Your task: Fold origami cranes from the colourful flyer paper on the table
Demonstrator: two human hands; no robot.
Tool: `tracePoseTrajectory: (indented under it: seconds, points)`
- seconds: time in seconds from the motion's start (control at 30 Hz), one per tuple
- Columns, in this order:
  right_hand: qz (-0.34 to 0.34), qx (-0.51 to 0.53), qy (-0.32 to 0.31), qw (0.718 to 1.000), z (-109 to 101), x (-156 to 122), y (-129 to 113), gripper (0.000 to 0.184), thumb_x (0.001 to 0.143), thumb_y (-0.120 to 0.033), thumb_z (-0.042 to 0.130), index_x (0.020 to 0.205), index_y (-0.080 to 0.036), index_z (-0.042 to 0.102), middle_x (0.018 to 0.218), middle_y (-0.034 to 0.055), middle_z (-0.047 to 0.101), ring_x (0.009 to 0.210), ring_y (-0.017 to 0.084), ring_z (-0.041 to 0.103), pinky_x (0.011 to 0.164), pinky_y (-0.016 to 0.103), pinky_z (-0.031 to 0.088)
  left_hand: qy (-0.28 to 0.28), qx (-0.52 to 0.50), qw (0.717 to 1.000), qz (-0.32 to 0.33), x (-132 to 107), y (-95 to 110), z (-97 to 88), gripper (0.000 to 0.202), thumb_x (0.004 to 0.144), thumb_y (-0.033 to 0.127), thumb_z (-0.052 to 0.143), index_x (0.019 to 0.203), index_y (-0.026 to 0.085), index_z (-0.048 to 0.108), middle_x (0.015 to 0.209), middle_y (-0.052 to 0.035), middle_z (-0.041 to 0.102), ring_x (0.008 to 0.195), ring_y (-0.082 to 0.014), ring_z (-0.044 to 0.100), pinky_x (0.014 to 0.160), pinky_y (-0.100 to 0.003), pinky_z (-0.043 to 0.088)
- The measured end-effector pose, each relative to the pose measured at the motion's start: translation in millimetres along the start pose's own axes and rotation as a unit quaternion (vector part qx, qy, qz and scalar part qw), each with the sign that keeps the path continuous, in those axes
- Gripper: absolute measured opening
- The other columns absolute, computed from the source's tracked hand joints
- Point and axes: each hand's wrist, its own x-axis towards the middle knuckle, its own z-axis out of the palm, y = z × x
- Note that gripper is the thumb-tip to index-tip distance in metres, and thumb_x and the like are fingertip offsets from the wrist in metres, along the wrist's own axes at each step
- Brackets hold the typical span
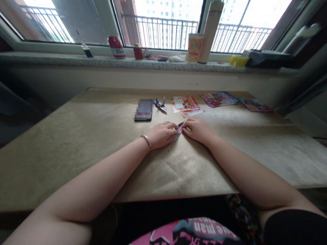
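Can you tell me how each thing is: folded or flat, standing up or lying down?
Printed paper: folded, between left hand and right hand.
Folded paper figure: points sticking up.
Phone: lying flat; screen too blurred to tell if on.
Red-and-white printed sheets: flat, overlapping.
Red-and-white can: upright.
Patterned cup: upright.
Tall tube: upright.
Bracelet: worn on left wrist.

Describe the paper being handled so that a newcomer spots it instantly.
Start at the broad table beneath the windowsill and look near its middle. Between the left hand and the right hand sits a small, narrow, folded paper with a printed pattern. Unlike the pointed folded figure beside the phone, this one has both hands on it.
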Motion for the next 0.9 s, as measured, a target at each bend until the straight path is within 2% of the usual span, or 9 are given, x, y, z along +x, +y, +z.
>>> tracePoseTrajectory:
  seconds: [0.23, 0.47, 0.6, 0.9]
  points:
    - [0.004, -0.01, 0.002, 1.0, -2, -5, -12, 0.027, 0.091, -0.035, 0.054, 0.099, -0.022, 0.075, 0.099, 0.0079, 0.07, 0.092, 0.021, 0.062, 0.08, 0.031, 0.045, -0.024, -0.004, 1.0, 0.007, -1, -5, -0.2, 0.029, 0.092, 0.024, 0.053, 0.116, 0.019, 0.066, 0.124, -0.0086, 0.064, 0.118, -0.0255, 0.055, 0.105, -0.042, 0.044]
    - [0.006, -0.011, -0.003, 1.0, -1, -5, -8, 0.03, 0.091, -0.035, 0.053, 0.108, -0.023, 0.075, 0.1, 0.0085, 0.069, 0.098, 0.023, 0.06, 0.084, 0.033, 0.046, -0.045, -0.022, 0.999, -0.012, -2, -5, -0.2, 0.034, 0.09, 0.034, 0.058, 0.122, 0.023, 0.064, 0.123, -0.0099, 0.063, 0.115, -0.0258, 0.056, 0.102, -0.044, 0.044]
    - [0.001, -0.016, -0.004, 1.0, 0, -4, -6, 0.03, 0.091, -0.035, 0.053, 0.11, -0.024, 0.074, 0.104, 0.0086, 0.068, 0.102, 0.024, 0.057, 0.089, 0.035, 0.045, -0.049, -0.026, 0.998, -0.018, -2, -4, 0.1, 0.034, 0.091, 0.035, 0.058, 0.122, 0.026, 0.065, 0.124, -0.0096, 0.061, 0.116, -0.0259, 0.055, 0.103, -0.044, 0.043]
    - [0.035, -0.039, -0.016, 0.999, 1, -1, -5, 0.036, 0.092, -0.039, 0.051, 0.12, -0.026, 0.068, 0.119, 0.0089, 0.063, 0.114, 0.027, 0.053, 0.099, 0.038, 0.042, -0.052, -0.022, 0.997, -0.044, -2, 1, -1.7, 0.033, 0.089, 0.034, 0.059, 0.12, 0.025, 0.066, 0.124, -0.0094, 0.06, 0.116, -0.026, 0.055, 0.102, -0.043, 0.045]
